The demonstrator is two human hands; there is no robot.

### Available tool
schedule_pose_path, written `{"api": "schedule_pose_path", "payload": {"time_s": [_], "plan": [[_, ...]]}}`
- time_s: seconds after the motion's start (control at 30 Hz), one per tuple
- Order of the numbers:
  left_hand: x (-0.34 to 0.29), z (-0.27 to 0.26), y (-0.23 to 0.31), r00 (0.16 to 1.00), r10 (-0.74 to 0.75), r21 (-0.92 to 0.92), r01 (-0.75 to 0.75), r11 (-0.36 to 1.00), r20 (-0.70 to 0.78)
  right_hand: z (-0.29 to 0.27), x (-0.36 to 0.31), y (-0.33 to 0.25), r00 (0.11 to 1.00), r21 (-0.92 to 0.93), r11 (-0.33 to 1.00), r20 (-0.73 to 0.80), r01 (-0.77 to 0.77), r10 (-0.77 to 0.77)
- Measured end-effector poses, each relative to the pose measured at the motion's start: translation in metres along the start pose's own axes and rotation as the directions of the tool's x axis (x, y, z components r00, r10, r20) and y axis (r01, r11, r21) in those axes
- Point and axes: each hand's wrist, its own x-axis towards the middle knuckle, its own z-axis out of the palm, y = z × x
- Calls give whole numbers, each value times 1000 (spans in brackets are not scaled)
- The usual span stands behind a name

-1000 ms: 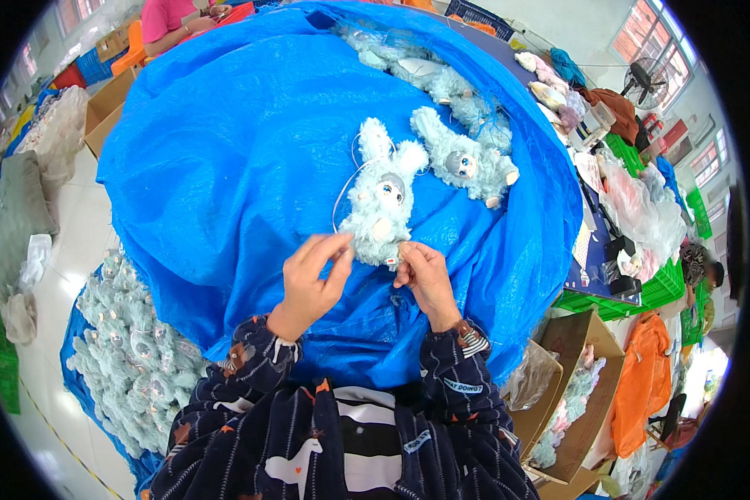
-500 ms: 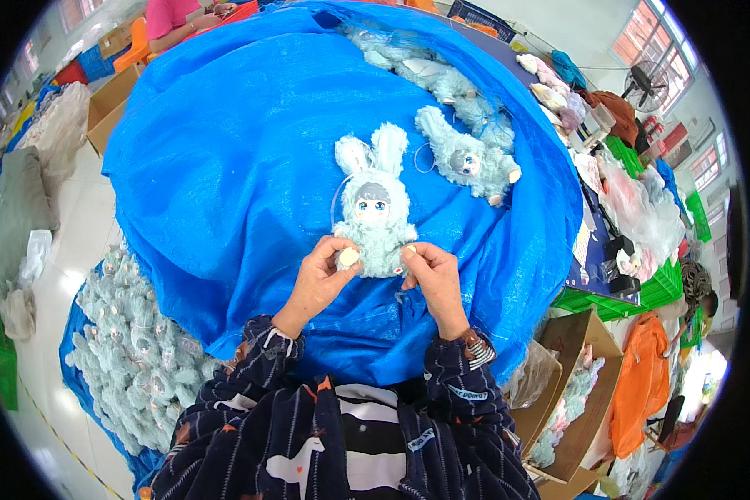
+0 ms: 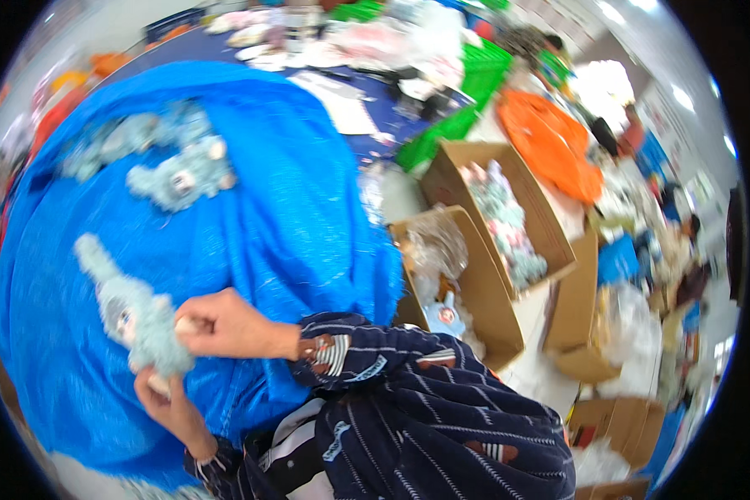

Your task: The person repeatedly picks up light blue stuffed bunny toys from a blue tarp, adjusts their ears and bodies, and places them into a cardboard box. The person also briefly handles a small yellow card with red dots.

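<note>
A pale blue-green plush doll (image 3: 146,321) with long rabbit ears and a doll face lies face up on the blue plastic sheet (image 3: 283,158). My left hand (image 3: 168,407) pinches one of its feet, the one on the lower side. The other foot is between the thumb and fingers of my right hand (image 3: 229,325). Farther off on the sheet, a second plush doll (image 3: 183,177) of the same kind lies untouched. The picture is slightly smeared by motion, so fine details of the doll are hard to make out.
More plush dolls (image 3: 125,137) lie under the sheet's far fold. To the right stand open cardboard boxes, one (image 3: 558,260) with pastel plush pieces, another (image 3: 496,346) with plastic bags. Beyond them are a green crate (image 3: 483,75), an orange cloth (image 3: 546,142) and a cluttered dark blue table (image 3: 367,137).
My view has swung to the right, so the sheet and dolls now sit at the left and the boxes show. Both hands still grip the same doll's feet.
</note>
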Motion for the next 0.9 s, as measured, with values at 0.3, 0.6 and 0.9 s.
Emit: {"api": "schedule_pose_path", "payload": {"time_s": [0.3, 0.6, 0.9], "plan": [[4, -3, -1, 987, 31, -139, -9, 990, 160, -83, -35, -65, 953, 9, 999, -301, 36, -31], [10, 2, -3, 993, -54, -4, 54, 999, 109, -222, -134, -143, 182, -581, 799, -811, -152, -555], [11, 9, -11, 986, -63, 167, 36, 985, 156, -359, -227, -96, 53, -497, 707, -834, -504, -549]]}}
